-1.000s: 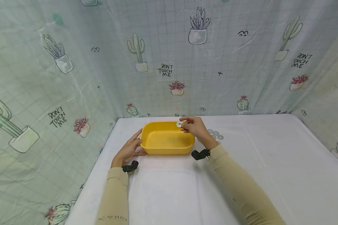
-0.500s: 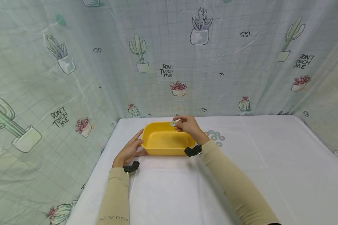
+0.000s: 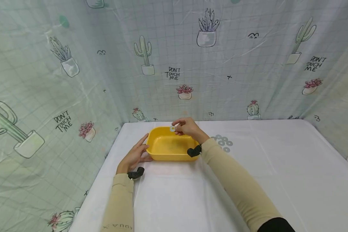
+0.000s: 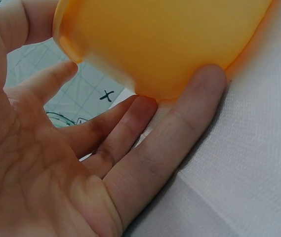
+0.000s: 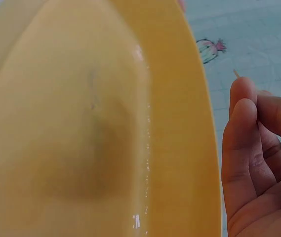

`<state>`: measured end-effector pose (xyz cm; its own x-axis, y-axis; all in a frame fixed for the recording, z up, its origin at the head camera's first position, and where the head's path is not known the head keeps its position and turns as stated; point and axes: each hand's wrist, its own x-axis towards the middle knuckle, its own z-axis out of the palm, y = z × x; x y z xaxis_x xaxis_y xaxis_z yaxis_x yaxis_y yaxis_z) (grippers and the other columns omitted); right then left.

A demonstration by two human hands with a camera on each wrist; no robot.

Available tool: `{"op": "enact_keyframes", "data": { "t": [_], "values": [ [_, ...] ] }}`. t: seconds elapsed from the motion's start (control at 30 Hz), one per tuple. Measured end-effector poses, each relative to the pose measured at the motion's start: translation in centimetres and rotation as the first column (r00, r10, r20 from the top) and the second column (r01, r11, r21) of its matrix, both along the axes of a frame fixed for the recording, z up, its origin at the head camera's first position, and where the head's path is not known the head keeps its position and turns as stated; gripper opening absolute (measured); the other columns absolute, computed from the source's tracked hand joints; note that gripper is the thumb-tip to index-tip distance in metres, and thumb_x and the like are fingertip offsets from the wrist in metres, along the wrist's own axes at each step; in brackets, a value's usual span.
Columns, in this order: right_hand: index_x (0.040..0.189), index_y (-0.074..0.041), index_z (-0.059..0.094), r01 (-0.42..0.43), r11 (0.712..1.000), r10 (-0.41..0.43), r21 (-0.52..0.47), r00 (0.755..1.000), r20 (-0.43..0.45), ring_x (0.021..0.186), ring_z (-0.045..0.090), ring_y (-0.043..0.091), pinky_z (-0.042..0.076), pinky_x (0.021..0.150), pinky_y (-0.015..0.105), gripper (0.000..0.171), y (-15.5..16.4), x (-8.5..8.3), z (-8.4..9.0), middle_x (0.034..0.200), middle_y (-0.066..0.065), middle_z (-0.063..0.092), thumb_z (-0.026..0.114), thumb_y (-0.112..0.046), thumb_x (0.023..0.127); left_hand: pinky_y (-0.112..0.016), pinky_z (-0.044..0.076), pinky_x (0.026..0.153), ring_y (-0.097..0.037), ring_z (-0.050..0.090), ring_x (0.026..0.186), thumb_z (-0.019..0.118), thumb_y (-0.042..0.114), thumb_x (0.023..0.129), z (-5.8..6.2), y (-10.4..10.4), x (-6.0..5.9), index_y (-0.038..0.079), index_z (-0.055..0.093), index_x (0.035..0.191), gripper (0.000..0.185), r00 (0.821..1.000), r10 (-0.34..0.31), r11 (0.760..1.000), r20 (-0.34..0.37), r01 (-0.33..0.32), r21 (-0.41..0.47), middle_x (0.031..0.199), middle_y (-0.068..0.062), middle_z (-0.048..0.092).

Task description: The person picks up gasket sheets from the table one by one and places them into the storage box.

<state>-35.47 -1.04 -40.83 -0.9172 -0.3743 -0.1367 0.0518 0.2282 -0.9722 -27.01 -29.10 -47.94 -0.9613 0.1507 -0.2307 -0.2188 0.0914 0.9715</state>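
A shallow yellow plastic basin [image 3: 174, 157] rests on the white table. My left hand [image 3: 132, 158] holds its left end; in the left wrist view several fingertips [image 4: 212, 79] touch the outer wall near the table. Over the basin's far side, my right hand [image 3: 188, 127] pinches a pale, flat ring-shaped washer [image 3: 172, 128] between thumb and fingers. Only a thin edge of that washer [image 5: 236, 73] shows past the fingertips in the right wrist view. No object is plainly visible on the basin's floor.
Several similar grey washers [image 3: 221, 142] lie on the table just right of the basin, partly behind the right wrist. White cloth covers the table [image 3: 174, 199]. A curtain printed with cacti [image 3: 174, 58] hangs along the back and sides.
My right hand has moved left along the basin's far side, carrying the washer. More of the loose washers now show. My left hand keeps its place on the basin.
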Motion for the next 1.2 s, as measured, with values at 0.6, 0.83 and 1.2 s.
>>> {"op": "enact_keyframes", "data": {
  "t": [0.6,0.83,1.2],
  "values": [
    [0.125,-0.004,0.071,-0.161,0.98,0.17,0.115,0.983,-0.072,0.076,0.07,0.019,0.064,0.075,0.027,0.029,-3.1,-1.9,-1.0,0.09,0.009,0.069,0.059,0.001,0.099,-0.052,0.062,0.091,-0.037,0.048,0.142,0.046,0.027,0.108,0.1,0.0,-0.1,0.053,0.027,0.157,0.059,1.0,0.016,1.0,0.02,-0.016,-0.005,0.17,0.002,0.024],
    [0.123,-0.003,0.072,-0.252,0.958,0.263,0.137,0.962,-0.068,0.079,0.071,0.021,0.065,0.078,0.03,0.026,-3.9,-2.6,-1.6,0.091,0.011,0.073,0.063,-0.003,0.099,-0.053,0.062,0.091,-0.038,0.045,0.144,0.045,0.026,0.108,0.0,-0.1,-0.1,0.052,0.027,0.158,0.059,1.0,0.008,1.0,0.01,-0.008,0.001,0.171,0.001,0.022],
    [0.119,-0.002,0.073,-0.284,0.939,0.302,0.191,0.951,-0.068,0.071,0.068,0.016,0.064,0.071,0.026,0.024,-4.4,-2.8,-2.1,0.085,0.008,0.071,0.065,-0.001,0.097,-0.053,0.062,0.09,-0.038,0.047,0.143,0.047,0.027,0.107,-0.1,-0.1,-0.1,0.052,0.027,0.157,0.059,1.0,0.001,1.0,0.003,-0.001,0.003,0.168,-0.003,0.028]
  ]
}}
